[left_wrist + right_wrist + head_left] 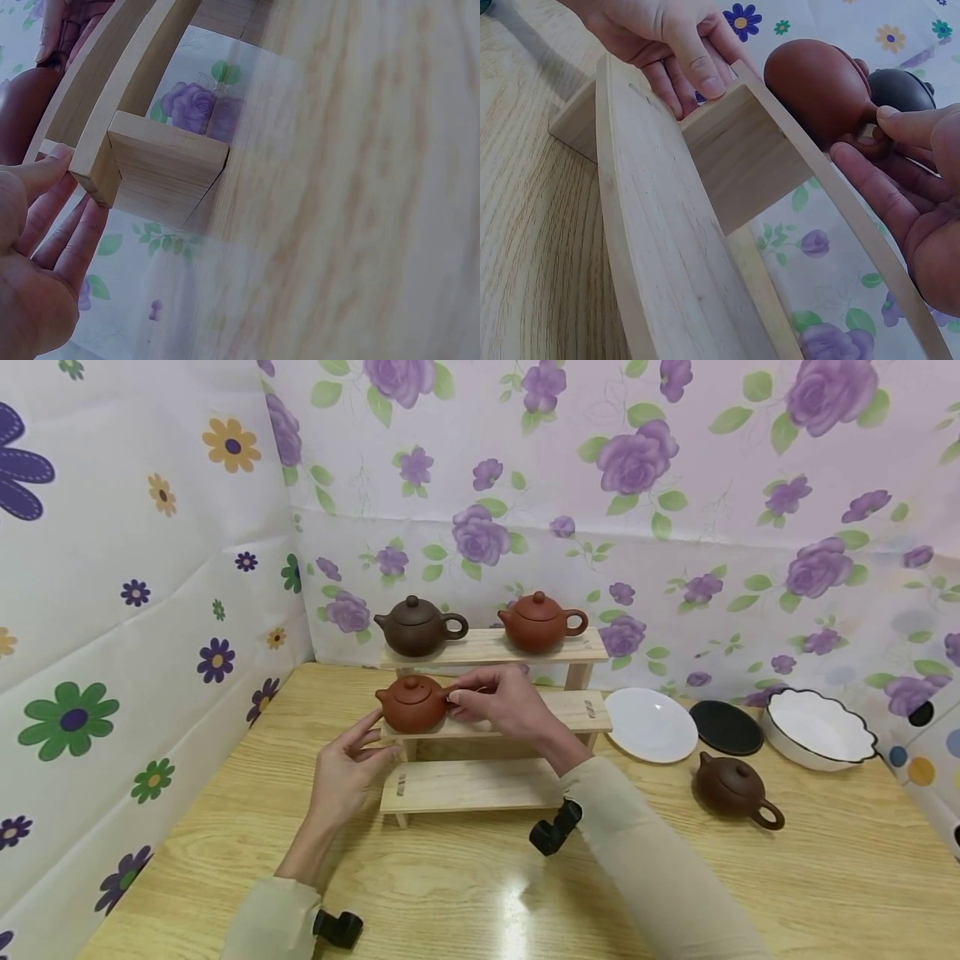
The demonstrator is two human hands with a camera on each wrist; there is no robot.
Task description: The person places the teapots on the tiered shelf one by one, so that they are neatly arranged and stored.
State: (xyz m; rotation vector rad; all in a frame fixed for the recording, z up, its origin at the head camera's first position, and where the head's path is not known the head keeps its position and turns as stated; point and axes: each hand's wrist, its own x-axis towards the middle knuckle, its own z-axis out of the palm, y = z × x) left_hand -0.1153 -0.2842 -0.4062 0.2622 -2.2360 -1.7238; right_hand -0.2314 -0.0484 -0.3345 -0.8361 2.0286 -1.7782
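A reddish-brown clay teapot [414,704] sits at the left end of the middle shelf [577,712] of a stepped wooden stand, its spout to the left. My right hand [504,700] pinches its handle between thumb and fingers; in the right wrist view the teapot [817,94] shows from the handle side. My left hand [347,768] is at the shelf's left end, below the spout. In the left wrist view, thumb and fingers of the left hand [45,255] hold the end of the wooden stand [169,146].
On the top shelf [480,646] stand a dark brown teapot [416,627] and a red-brown teapot [538,622]. The bottom shelf [472,783] is nearer. At right are another dark teapot [731,787], a white plate [651,725], a black plate [726,727] and a scalloped white dish [817,731].
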